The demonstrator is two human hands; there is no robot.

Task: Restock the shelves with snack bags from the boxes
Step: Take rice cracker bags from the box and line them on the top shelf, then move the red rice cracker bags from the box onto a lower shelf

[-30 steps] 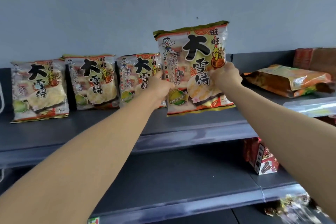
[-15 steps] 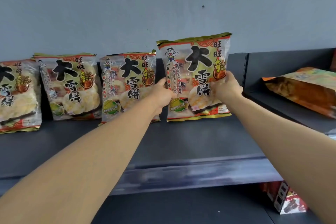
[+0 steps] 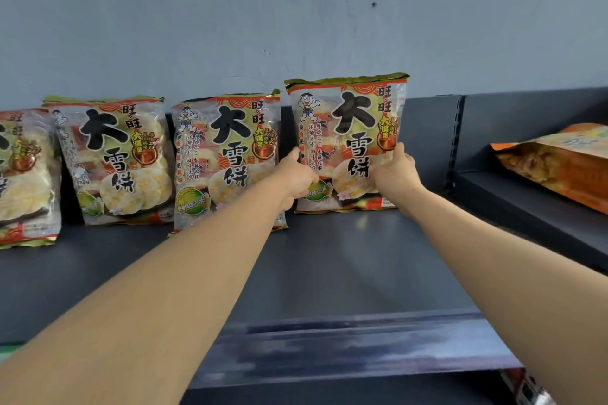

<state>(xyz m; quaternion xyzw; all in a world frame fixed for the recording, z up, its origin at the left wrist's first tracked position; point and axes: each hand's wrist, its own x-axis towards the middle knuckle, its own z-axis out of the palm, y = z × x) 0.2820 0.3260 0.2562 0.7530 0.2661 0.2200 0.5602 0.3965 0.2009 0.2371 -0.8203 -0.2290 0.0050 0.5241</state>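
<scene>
A rice-cracker snack bag (image 3: 348, 128) with big black characters stands upright at the back of the dark top shelf (image 3: 329, 273), its bottom edge on the shelf. My left hand (image 3: 296, 176) grips its left side and my right hand (image 3: 393, 171) grips its right side. Three matching bags stand in a row to its left: one right beside it (image 3: 227, 158), another (image 3: 112, 158) further left, and a third (image 3: 23, 174) cut off by the frame's left edge.
An orange snack bag (image 3: 559, 164) lies flat on the neighbouring shelf section at the right, past a slotted upright divider (image 3: 455, 141). A grey wall rises behind. The shelf's front rail (image 3: 345, 348) runs below my forearms.
The bag in my hands came down and further back until its bottom met the shelf, in line with the row. The view moved closer to the shelf and shifted right.
</scene>
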